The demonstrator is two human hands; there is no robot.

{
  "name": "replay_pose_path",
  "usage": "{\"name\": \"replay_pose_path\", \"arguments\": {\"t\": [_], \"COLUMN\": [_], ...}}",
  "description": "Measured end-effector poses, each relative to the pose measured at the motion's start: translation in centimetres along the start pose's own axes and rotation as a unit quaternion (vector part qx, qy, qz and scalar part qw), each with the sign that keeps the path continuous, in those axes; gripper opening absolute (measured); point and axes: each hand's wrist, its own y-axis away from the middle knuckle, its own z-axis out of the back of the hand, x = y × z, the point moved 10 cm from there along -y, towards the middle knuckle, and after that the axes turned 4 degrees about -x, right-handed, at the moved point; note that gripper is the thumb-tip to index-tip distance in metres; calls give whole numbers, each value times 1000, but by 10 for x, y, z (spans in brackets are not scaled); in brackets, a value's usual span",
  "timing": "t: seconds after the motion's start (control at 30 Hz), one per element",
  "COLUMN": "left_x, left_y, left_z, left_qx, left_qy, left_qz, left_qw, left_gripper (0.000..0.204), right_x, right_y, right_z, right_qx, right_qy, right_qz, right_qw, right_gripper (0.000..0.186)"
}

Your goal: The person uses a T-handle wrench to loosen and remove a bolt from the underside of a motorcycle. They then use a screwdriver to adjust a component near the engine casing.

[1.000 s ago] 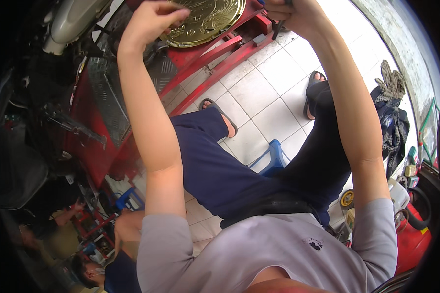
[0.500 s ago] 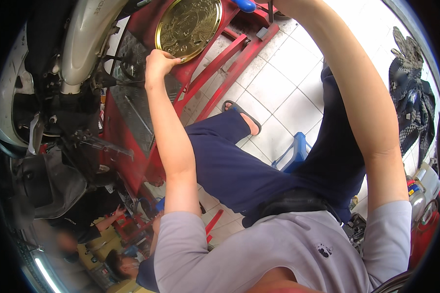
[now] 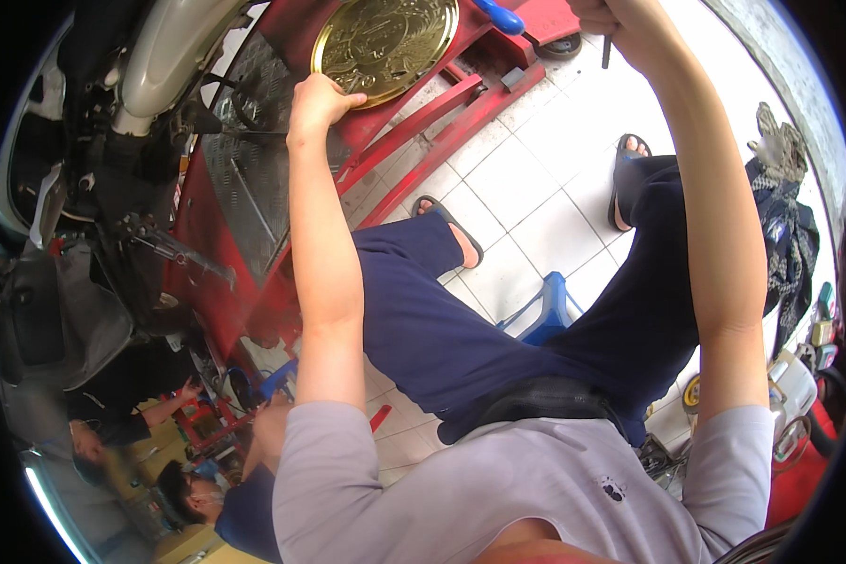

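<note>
My left hand (image 3: 318,103) is stretched forward and grips the near edge of a round brass-coloured embossed tray (image 3: 385,42) that lies on a red metal lift frame (image 3: 442,113). My right hand (image 3: 620,23) is up at the top of the view, closed around a thin dark tool (image 3: 607,52) that hangs down from the fist. I sit on a low blue stool (image 3: 545,305), in dark blue trousers and sandals.
A motorcycle (image 3: 113,122) stands on the red lift at the left. White floor tiles (image 3: 536,207) lie between my feet. Another person (image 3: 132,414) crouches at the lower left among small parts. Rags and bottles crowd the right edge (image 3: 790,226).
The view has swung, so the tray and lift sit further right. My left hand stays on the tray's edge, and my right hand has come back into view at the top.
</note>
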Motion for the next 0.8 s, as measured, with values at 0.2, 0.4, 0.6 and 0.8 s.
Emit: {"name": "replay_pose_path", "arguments": {"t": [0.2, 0.4, 0.6, 0.8], "left_x": [1, -2, -4, -1], "left_y": [-6, -10, -7, -9], "left_z": [19, 13, 23, 26], "left_qx": [-134, -194, -211, -183], "left_qy": [103, 151, 192, 336], "left_qz": [-132, -131, -140, -186], "left_qw": [977, 960, 948, 905], "left_gripper": [27, 16, 15, 19], "right_x": [-1, 4, -2, -5], "right_y": [-3, 14, 7, 6], "right_z": [-3, -25, -27, -33], "right_qx": [48, -4, 2, -4], "right_qy": [92, 132, 190, 143], "right_qz": [28, 25, 41, 23], "right_qw": [994, 991, 981, 989], "right_gripper": [23, 28, 22, 29]}}
